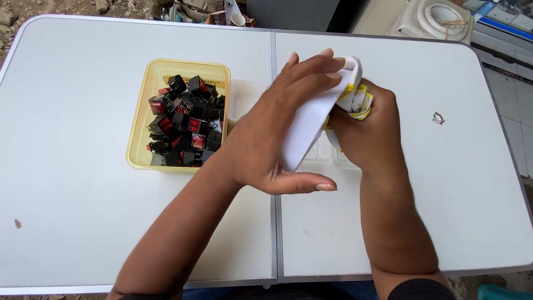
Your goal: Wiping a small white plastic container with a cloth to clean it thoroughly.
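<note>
White folding table (83, 166) fills the head view, its two halves meeting at a seam that runs from twelve to six o'clock, with rough ground and clutter beyond the far edge. Just past centre toward one o'clock, both hands meet over a white cloth with yellow print (347, 91). On this cloth the left hand (283, 133) lies flat, fingers (311, 69) straight and close together along the upper fold, thumb stretched out toward three o'clock below it. Bunched fabric is clamped in the right hand (369, 130), whose fingers curl shut around the crumpled end; its fingertips are hidden. At nine o'clock from the hands, just beside the left wrist, stands a pale yellow plastic tub (139, 119) heaped with black rocker switches (186, 122) showing red buttons. Toward three o'clock, well apart, a small wire clip (438, 118) rests alone on the tabletop.
</note>
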